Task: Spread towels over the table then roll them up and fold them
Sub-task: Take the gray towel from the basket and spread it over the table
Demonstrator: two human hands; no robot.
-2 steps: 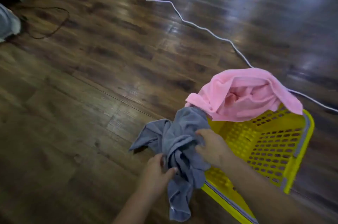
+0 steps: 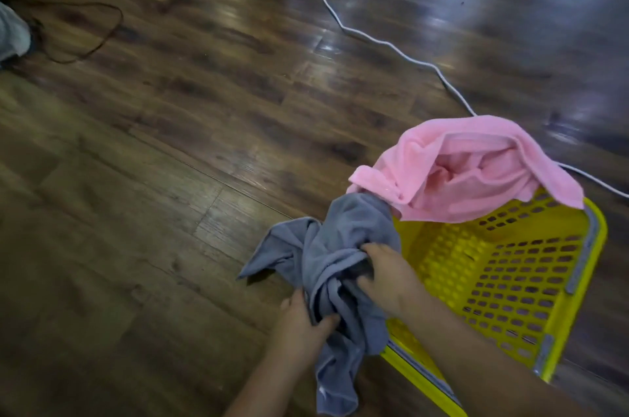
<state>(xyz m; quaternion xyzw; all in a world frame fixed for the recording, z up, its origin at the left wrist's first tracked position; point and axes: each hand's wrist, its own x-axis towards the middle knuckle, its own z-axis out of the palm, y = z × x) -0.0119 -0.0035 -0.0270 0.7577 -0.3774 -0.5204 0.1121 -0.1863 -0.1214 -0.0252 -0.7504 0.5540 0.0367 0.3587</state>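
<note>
The grey towel (image 2: pixel 340 267) hangs in a bunched twist at about 5 o'clock in the head view, held up over the wooden floor (image 2: pixel 170 178) just beside the near-left corner of the yellow basket (image 2: pixel 592 246). The left hand (image 2: pixel 303 324) has its grip clenched around the lower part of the bundle, thumb across the cloth; the right hand (image 2: pixel 388 275) grasps the same towel higher up, fingers buried in a fold. One tail droops toward 6 o'clock below the left hand, and a flat corner juts out toward 9 o'clock.

The pink towel (image 2: pixel 476 171) is draped over the far rim of the basket at about 3 o'clock, partly sagging inside, its near-left edge just beside or touching the top of the grey one; I cannot tell which.

Both towels look light, soft and limp, with a plush, non-slippery pile, so they should neither slide from the fingers nor keep any shape. A fistful in the middle only keeps the grey one knotted up. Better holds, I judge, are two adjacent corners or one hem, such as the corner sticking out left, so its own weight lets it fall open for spreading. No surface for spreading is in view
</note>
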